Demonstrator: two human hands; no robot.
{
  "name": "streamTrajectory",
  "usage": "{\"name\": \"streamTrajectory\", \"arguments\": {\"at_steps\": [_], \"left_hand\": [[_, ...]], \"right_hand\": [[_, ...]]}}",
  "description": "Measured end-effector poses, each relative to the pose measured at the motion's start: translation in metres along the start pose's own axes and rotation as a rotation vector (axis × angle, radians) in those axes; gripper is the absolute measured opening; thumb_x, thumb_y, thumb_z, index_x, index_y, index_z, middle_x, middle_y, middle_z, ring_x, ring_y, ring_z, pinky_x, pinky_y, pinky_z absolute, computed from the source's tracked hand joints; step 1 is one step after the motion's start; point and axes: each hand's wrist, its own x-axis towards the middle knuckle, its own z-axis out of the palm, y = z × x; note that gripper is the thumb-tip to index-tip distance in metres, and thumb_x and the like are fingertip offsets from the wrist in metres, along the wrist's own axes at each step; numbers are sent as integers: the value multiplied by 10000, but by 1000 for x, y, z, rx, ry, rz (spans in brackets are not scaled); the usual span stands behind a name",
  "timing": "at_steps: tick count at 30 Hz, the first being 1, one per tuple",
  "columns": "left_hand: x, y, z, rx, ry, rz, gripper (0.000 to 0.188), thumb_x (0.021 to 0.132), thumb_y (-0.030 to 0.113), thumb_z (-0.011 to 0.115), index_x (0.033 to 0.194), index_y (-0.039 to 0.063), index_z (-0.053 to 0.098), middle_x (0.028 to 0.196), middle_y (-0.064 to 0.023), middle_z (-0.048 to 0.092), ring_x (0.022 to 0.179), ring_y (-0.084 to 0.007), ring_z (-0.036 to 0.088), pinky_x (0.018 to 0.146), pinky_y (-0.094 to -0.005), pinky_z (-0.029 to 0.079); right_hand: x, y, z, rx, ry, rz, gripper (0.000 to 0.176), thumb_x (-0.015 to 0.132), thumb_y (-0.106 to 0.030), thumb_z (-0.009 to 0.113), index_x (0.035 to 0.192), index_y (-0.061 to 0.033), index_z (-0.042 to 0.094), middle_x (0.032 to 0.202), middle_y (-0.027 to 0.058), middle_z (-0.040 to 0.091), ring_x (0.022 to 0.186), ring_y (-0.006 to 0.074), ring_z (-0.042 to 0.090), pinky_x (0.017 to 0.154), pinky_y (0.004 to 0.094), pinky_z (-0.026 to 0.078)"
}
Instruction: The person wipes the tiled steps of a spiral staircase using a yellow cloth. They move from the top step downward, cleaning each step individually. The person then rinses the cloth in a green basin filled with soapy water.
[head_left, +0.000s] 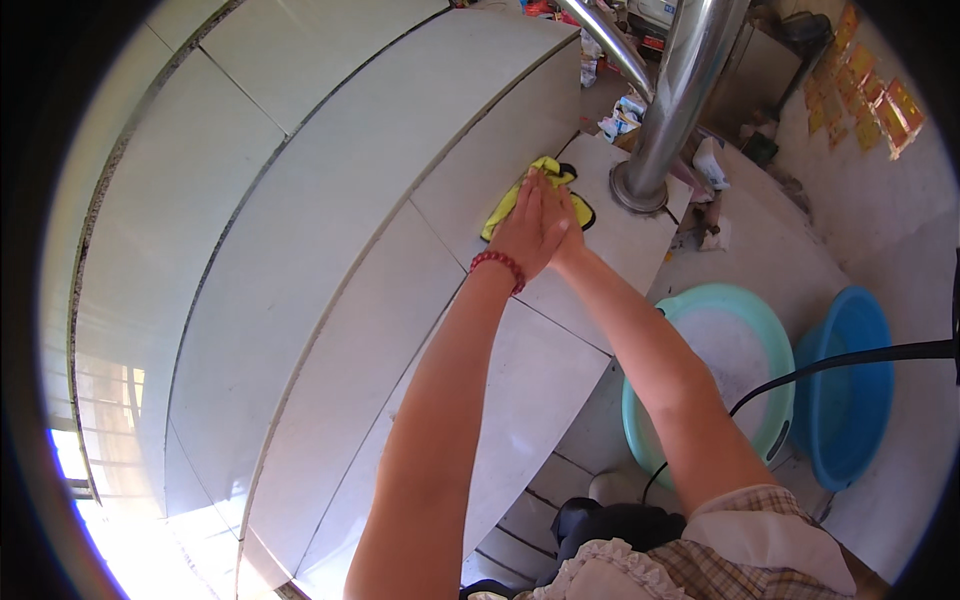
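A yellow cloth with a black edge (504, 211) lies bunched on a white tiled step (517, 360), up against the tiled riser (480, 161). My left hand (525, 225), with a red bead bracelet at its wrist, lies over part of my right hand (562, 229). Both press on the cloth with fingers extended and close together. The left palm and the right fingertips are partly hidden by this overlap. Just right of the cloth rises a thick stainless steel post (664, 120), its round base flange on the step.
On the floor to the right stand a mint-green basin (776, 330) of cloudy, sudsy water and a blue basin (874, 375). A black cable (847, 360) crosses in front of them. A thinner metal rail (611, 45) meets the post. Clutter (622, 116) lies beyond the step.
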Motion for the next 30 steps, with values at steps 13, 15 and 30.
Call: {"name": "streamTrajectory", "arguments": {"at_steps": [13,15,30], "left_hand": [[-80,28,8,22,-29,-242,964,891,629,512,1539,36,118,1571,-220,223,1451,-358,248,1132,-521,250],[-126,33,5,21,-5,-247,979,880,621,544,1534,24,126,1552,-244,246,1439,-384,258,1123,-527,259],[-208,20,-4,172,48,-121,1000,885,626,537,1520,-27,126,1537,-266,243,1417,-409,269,1129,-505,260]], "right_hand": [[-61,-4,-14,405,176,-206,653,823,-426,583,1378,-98,479,1394,146,495,1346,401,368,1087,599,260],[-90,-28,-21,484,164,-257,651,818,-438,590,1362,-92,495,1386,141,503,1353,402,360,1085,610,254],[-130,-69,-42,592,184,-392,566,797,-299,629,1284,-22,546,1423,167,483,1346,402,396,1129,525,285]]}}
